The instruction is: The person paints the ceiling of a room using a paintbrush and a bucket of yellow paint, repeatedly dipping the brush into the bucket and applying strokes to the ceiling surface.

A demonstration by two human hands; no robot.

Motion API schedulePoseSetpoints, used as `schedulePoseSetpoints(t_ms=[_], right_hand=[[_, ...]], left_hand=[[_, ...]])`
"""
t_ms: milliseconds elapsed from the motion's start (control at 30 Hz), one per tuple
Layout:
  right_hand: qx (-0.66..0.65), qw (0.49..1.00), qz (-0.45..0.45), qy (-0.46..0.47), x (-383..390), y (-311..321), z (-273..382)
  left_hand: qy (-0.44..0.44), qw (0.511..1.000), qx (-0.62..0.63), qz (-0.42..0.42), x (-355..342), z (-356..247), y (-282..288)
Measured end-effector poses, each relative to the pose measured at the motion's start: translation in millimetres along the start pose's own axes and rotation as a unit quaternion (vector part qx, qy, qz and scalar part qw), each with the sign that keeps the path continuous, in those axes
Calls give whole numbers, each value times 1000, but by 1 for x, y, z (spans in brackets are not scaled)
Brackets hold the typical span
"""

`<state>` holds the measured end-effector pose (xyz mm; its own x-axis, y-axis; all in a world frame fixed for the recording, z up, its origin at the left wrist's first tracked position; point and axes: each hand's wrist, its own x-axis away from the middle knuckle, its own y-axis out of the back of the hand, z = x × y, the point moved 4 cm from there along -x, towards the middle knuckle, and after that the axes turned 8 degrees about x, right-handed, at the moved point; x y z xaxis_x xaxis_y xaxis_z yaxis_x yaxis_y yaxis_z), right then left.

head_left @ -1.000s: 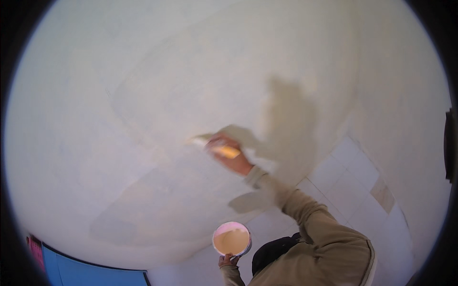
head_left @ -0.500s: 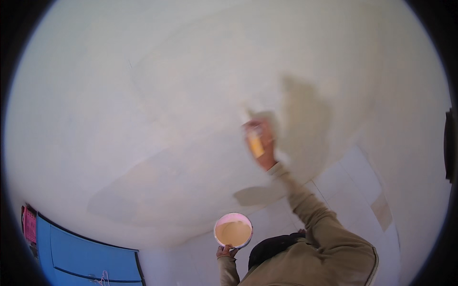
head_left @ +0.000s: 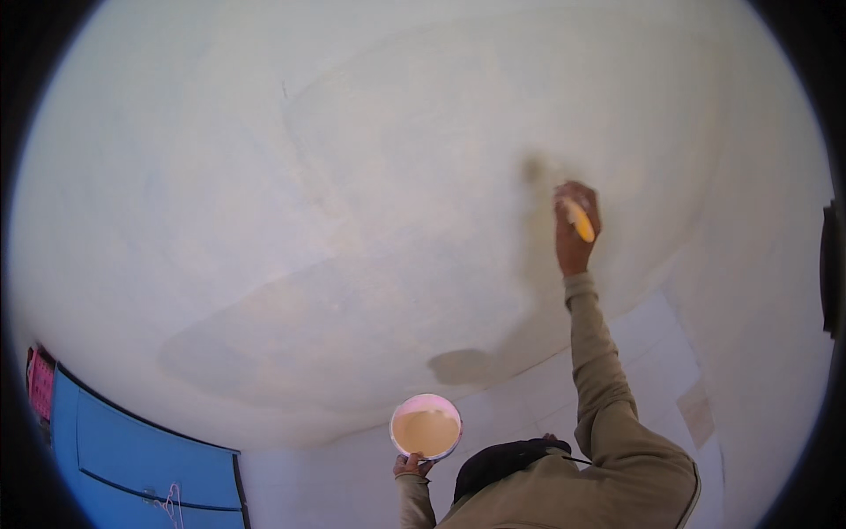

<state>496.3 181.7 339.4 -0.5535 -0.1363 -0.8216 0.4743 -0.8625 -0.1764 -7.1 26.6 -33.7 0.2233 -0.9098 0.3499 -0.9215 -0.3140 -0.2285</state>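
My right hand [head_left: 577,212] is raised to the wall, its fingers closed round a paintbrush [head_left: 580,220] with a yellow handle. The bristles, pale and blurred, point up and left against the off-white wall [head_left: 423,159]. Low in the middle, my left hand [head_left: 412,465] grips the near rim and side of a round tub [head_left: 426,401] with a pinkish-white inside. Cream-beige paint [head_left: 426,433] fills part of the tub, which is tilted so its open top faces up. Faint darker patches show on the wall around the brush.
A blue cabinet [head_left: 150,441] stands at the lower left, a pink hanger [head_left: 172,505] hooked on its front. Behind its top sits a pink plastic basket [head_left: 40,384]. White tiles [head_left: 529,406] run below the painted wall. A dark object [head_left: 828,269] sits at the far right edge.
My right hand has swept to the right and slightly up along the wall with the brush. My left hand and the tub have barely moved, and the view has shifted a little.
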Motion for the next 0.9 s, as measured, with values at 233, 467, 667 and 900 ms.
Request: schedulePoseSetpoints(t_ms=[233, 467, 667, 900], right_hand=[[94, 988, 75, 94, 6, -36, 35], [-132, 963, 227, 52, 12, -58, 100], [-15, 1000, -18, 18, -117, 32, -15], [108, 985, -38, 132, -99, -39, 38]], left_hand=[[80, 993, 69, -51, 19, -35, -19], [31, 998, 41, -30, 7, -14, 15], [91, 987, 116, -71, 4, -13, -7], [98, 988, 104, -58, -10, 2, -7]])
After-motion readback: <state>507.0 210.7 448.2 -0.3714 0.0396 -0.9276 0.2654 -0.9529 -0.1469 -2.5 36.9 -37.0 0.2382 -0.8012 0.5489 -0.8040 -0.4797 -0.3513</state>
